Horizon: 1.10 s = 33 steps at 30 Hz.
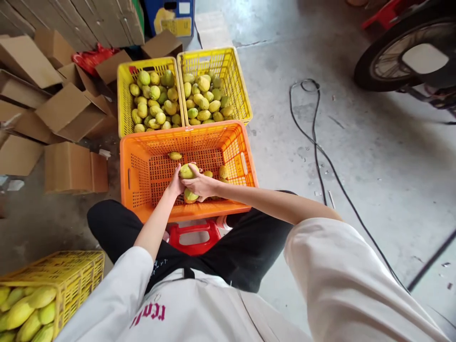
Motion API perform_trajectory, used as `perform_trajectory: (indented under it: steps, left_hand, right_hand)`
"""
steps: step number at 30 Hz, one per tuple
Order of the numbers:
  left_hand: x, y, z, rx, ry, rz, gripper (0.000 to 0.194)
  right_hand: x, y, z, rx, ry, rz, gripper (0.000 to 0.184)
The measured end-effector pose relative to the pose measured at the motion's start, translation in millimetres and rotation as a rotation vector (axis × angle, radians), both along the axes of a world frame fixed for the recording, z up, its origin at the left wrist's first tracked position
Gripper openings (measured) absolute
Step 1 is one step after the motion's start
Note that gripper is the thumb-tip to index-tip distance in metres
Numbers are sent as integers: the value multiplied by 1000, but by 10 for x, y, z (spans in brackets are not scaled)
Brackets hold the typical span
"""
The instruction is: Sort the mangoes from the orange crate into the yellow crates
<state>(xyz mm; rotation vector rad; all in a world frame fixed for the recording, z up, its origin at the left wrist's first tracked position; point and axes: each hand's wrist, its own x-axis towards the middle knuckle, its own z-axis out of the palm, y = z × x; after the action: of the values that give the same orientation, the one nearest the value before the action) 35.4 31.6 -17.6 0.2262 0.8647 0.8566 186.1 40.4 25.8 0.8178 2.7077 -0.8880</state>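
The held oval fruit (187, 171) is plump, with mottled yellow-green skin, its sides partly hidden by fingers. It lies sideways, its long axis roughly left to right, clasped between the left hand (175, 183) and right hand (202, 185) over the orange crate (160, 140).

The single view comes from a camera worn on the head, looking forward and steeply down over the wearer's own pale shirt (199, 306) and dark trousers (249, 247), which fill the near part. The orange crate (142, 140) lies close in front, a little left of the middle. The wide view also reaches two yellow crates (242, 90) beyond it, cardboard boxes (67, 164) at left and a wheel (386, 64) at far right.
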Motion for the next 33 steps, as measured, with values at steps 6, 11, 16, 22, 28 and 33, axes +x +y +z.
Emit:
perform_trajectory:
  steps: [6, 11, 16, 22, 28, 33]
  left_hand:
    - [-228, -752, 194, -62, 13, 148, 49]
    - [-468, -1384, 294, -213, 82, 151, 32]
    - [-522, -1671, 360, -154, 206, 299, 22]
    - [-521, -1723, 423, -13, 128, 448, 41]
    - [-489, -1724, 408, 81, 95, 371, 41]
    - [-430, -1757, 370, 37, 115, 399, 48]
  right_hand:
    - [-161, -630, 231, 131, 455, 249, 42]
    - [-448, -1508, 265, -187, 732, -311, 49]
    - [-364, -1773, 248, -534, 880, -693, 49]
    - [-67, -1576, -18, -991, 1112, -1076, 52]
    - [-45, -1521, -238, -1186, 1218, -1203, 55]
    - [-90, -1514, -337, -1186, 1130, -1275, 56]
